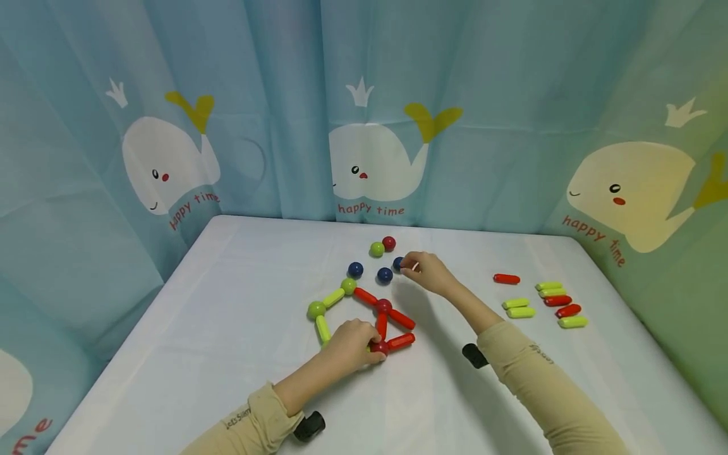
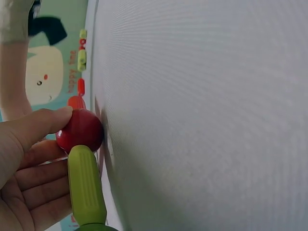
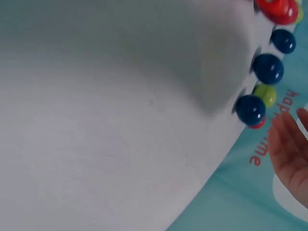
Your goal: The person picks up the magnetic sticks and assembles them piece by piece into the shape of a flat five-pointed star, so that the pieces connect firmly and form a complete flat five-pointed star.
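Note:
On the table a flat frame joins red and light-green sticks by balls. My left hand (image 1: 347,346) pinches the red ball (image 2: 82,129) at its near corner between thumb and fingers. From that ball run a light-green stick (image 2: 86,183) and a red stick (image 1: 401,341). Another red ball (image 1: 383,306) and two green balls (image 1: 316,309) form further corners; part of the near side is hidden under my left hand. My right hand (image 1: 426,272) hovers beside a dark blue ball (image 1: 397,263), holding nothing. In the right wrist view its fingers appear apart from the blue ball (image 3: 250,109).
Two more blue balls (image 1: 384,275) lie beyond the frame, with a loose green ball (image 1: 377,249) and a red ball (image 1: 389,242) behind them. Several loose red and green sticks (image 1: 558,301) lie on the right. A whale-printed curtain (image 1: 284,126) hangs behind the white table (image 1: 239,265).

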Demonstrator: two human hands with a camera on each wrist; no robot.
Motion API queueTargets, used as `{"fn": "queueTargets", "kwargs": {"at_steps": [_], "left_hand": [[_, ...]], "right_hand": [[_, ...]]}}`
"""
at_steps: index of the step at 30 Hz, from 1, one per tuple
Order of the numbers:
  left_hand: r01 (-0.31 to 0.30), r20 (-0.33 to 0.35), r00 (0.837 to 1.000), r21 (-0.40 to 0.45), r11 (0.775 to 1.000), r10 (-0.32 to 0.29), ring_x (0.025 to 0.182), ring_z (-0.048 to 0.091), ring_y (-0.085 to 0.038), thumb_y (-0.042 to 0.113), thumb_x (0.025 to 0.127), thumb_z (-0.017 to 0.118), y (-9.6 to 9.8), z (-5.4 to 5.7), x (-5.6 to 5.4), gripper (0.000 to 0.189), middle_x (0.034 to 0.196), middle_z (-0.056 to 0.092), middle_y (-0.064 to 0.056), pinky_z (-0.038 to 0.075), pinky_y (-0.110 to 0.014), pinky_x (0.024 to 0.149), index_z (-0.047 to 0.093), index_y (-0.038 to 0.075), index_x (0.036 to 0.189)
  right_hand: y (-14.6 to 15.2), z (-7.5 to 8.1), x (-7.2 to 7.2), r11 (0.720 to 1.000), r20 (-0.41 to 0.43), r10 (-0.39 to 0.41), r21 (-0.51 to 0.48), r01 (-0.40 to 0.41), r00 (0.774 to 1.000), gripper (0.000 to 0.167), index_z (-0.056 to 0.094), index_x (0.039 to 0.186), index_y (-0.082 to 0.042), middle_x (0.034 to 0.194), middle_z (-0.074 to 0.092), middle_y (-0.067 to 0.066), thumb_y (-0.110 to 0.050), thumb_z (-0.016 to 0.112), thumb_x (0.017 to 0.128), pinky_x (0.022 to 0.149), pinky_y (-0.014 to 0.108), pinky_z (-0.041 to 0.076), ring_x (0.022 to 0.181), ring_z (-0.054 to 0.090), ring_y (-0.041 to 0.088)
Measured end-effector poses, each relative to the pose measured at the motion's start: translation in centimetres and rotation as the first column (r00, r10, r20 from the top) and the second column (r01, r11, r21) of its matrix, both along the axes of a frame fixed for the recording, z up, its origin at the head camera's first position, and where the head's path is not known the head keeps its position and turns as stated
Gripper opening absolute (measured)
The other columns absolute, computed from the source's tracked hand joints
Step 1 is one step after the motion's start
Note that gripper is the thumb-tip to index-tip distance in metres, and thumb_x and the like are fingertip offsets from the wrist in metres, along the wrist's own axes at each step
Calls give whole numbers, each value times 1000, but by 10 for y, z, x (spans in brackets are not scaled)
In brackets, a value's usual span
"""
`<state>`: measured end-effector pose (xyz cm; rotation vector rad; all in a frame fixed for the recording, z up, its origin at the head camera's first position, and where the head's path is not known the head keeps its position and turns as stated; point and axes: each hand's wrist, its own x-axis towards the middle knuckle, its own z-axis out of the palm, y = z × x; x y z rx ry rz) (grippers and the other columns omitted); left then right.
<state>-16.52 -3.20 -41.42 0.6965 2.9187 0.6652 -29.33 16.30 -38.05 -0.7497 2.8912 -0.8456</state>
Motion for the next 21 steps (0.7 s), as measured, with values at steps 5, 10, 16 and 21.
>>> {"fn": "queueTargets", "kwargs": {"at_steps": [5,10,16,21], "left_hand": [[-5,-4,1000,-5,1000,5,64,44,-7,27,75,80,0,-1,0,23,72,65,4,37,-18,61,75,9,89],[1,-14,1000,-25,1000,-1,62,43,-7,28,75,79,3,-2,0,24,71,64,5,35,-17,58,75,10,91],[1,-20,1000,-33,999,-2,60,41,-6,27,75,80,3,-1,1,23,68,62,5,32,-16,56,75,9,89],[-1,-24,1000,-30,1000,0,58,41,-6,28,75,79,2,0,0,23,65,59,6,32,-16,54,75,9,88]], "right_hand": [[-9,-3,-24,997,-97,-73,11,75,993,23,63,108,7,100,65,22,-6,60,89,80,43,52,88,61,33],[-12,-11,-41,989,-84,-104,93,112,991,25,62,112,6,108,62,25,-6,58,90,88,46,49,99,59,36],[-20,-18,-62,986,-71,-105,121,113,992,29,60,115,5,114,59,25,-6,61,88,93,48,47,107,58,38],[-28,-23,-78,988,-115,-101,108,114,988,32,58,117,2,119,55,26,-6,63,87,93,48,47,108,57,41]]}}
